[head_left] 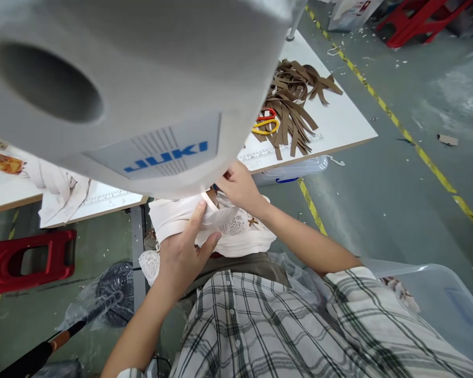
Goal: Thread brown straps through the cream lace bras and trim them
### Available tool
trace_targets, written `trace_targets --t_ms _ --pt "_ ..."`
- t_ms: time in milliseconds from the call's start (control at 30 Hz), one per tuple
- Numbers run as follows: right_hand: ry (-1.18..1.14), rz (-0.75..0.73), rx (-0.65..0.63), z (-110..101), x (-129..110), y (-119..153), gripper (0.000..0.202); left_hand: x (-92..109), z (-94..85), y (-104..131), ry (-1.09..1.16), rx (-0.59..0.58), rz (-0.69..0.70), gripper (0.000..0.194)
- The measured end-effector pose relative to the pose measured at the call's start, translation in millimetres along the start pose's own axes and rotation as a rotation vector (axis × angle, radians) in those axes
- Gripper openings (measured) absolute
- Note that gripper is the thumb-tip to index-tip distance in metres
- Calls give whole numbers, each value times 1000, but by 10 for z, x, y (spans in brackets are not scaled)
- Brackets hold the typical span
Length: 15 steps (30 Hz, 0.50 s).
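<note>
Garment, white with lace panels point(232, 240), lies low under the head of the JUKI sewing machine point(173, 157), just above the person's lap. Long axis roughly crosswise, left to right; small brown bow point(253, 222) toward its right end. Left hand point(179, 260) rests on the left part, thumb spread from fingers, laid on the cloth rather than clenched. Right hand point(238, 184) at the far edge, right of centre, fingers drawn together; tips tucked by the machine, cannot tell what they pinch. Cloth extends from beneath the left hand to the near side of the right; left hand nearer its left end, right hand nearer the machine's underside. Clear open tub point(437, 273), right of the person: patterned fabric pieces point(402, 295) inside. Lidded clear box point(299, 169) below the table point(347, 123): contents unclear. On that table, brown strips point(295, 113), scissors with red and yellow handles point(268, 126) among them.
</note>
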State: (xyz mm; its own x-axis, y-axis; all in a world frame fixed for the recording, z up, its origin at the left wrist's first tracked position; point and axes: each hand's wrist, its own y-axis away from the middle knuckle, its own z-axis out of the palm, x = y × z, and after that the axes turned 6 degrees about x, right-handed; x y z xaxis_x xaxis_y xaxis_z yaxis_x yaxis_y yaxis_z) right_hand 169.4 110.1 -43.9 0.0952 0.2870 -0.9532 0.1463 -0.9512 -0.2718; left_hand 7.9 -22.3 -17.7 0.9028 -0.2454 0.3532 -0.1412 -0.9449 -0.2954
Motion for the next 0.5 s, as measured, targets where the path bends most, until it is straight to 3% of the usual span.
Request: trace_targets --t_ms 100,500 --pt "-27 -42 70 -55 53 86 21 6 3 -2 -16 39 29 60" --pt "-96 95 -6 -174 77 357 24 11 6 -5 -32 49 31 64"
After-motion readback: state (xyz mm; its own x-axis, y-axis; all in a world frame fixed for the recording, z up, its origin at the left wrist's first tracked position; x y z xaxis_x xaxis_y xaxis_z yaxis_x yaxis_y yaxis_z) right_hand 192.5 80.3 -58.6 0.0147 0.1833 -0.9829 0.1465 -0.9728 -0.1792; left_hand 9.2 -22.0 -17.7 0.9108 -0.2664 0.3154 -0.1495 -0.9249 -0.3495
